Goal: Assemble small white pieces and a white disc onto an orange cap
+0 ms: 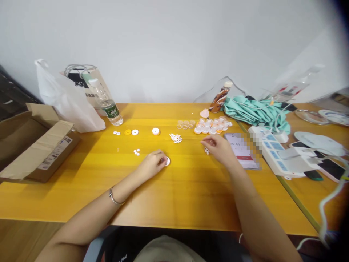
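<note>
On the table in front of me, my left hand (155, 163) is closed, with its fingertips on the edge of a small white round disc (168, 161). My right hand (217, 146) hovers farther right with thumb and fingers pinched together; whatever may be between them is too small to make out. Just below those fingertips lies a small white openwork piece (207, 151). A pile of similar white cut-out pieces (176, 138) sits between the two hands, farther back. Behind my left hand stands a stack of white round parts (155, 131) with a yellowish base.
Clear cups (185, 124) and lidded little tubs (208, 127) stand at the back. Yellow (128, 132) and white rings (135, 132) and white discs (136, 152) lie left. A phone (241, 151) and power strip (272, 153) are right; a cardboard box (54, 153) and water bottle (110, 109) left.
</note>
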A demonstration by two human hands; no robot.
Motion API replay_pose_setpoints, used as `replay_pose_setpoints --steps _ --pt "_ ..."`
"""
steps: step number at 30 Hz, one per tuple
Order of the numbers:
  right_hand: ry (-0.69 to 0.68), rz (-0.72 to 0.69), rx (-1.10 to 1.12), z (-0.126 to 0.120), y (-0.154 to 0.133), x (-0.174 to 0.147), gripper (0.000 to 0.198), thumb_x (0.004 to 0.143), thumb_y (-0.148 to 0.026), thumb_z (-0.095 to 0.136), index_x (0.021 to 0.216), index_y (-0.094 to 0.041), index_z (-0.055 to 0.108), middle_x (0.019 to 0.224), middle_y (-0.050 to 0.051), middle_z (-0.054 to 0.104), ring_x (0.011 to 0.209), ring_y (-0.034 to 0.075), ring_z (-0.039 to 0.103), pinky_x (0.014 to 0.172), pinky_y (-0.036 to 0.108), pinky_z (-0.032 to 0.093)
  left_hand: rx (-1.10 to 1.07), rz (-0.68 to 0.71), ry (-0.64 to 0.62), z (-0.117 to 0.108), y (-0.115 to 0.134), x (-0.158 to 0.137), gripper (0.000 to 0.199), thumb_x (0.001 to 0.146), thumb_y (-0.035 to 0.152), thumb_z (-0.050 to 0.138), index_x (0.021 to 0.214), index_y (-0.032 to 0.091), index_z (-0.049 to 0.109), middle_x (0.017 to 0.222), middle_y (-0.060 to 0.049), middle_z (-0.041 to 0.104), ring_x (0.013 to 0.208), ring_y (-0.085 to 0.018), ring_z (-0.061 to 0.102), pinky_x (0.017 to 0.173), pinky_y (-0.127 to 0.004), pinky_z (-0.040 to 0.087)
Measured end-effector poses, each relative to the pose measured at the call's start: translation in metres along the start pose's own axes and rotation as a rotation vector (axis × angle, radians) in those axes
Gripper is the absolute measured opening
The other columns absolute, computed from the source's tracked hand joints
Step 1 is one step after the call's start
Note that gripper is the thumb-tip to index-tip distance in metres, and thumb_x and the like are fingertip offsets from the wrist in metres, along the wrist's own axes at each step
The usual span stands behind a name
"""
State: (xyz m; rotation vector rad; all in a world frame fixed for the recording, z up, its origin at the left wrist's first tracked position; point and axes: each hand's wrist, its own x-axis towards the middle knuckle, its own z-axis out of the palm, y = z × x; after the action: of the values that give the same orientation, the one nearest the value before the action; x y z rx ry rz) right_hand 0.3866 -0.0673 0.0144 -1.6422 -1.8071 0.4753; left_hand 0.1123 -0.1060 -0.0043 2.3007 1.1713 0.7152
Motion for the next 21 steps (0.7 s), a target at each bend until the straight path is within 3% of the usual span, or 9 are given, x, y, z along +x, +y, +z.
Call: replay_pose_setpoints --steps 4,9,14,21 --pt "-0.141 0.044 -0.183 -0.026 0.027 0.001 0.030 0.066 -0.038 0.064 0.088 -0.017 0.063 0.081 0.006 0.063 0.073 0.020 0.057 0.066 0.032 0.043 -0.025 -0.003 -0.004 0.000 -0.002 0.001 0.010 0.081 0.013 0.050 0.080 0.016 0.060 0.087 -0.006 0.063 0.079 -0.015 0.060 0.075 -0.028 0.047" --pt "-0.277 0.001 -0.297 -0.020 0.028 -0.004 0.031 0.065 -0.031 0.064 0.093 -0.017 0.062 0.086 0.006 0.062 0.078 0.020 0.058 0.068 0.029 0.042 -0.023 0.000 -0.021 -0.003 0.002 0.000 0.011 0.083 0.016 0.050 0.082 0.016 0.061 0.088 -0.006 0.064 0.082 -0.016 0.060 0.078 -0.028 0.047" --pt "-0.291 0.022 -0.351 -0.016 0.025 -0.001 0.025 0.068 -0.025 0.061 0.091 -0.015 0.062 0.083 0.006 0.064 0.075 0.018 0.059 0.066 0.027 0.041 -0.037 -0.005 0.008 -0.005 0.007 -0.001 0.012 0.083 0.016 0.048 0.084 0.017 0.061 0.090 -0.005 0.064 0.084 -0.016 0.060 0.080 -0.029 0.046" --pt "-0.227 -0.019 -0.416 -0.009 0.027 0.000 0.017 0.072 -0.025 0.058 0.084 -0.015 0.064 0.081 0.007 0.065 0.073 0.018 0.059 0.063 0.025 0.040 -0.046 -0.003 0.215 -0.011 0.002 0.003 0.012 0.085 0.022 0.049 0.087 0.018 0.060 0.093 -0.005 0.064 0.088 -0.016 0.060 0.083 -0.030 0.045"
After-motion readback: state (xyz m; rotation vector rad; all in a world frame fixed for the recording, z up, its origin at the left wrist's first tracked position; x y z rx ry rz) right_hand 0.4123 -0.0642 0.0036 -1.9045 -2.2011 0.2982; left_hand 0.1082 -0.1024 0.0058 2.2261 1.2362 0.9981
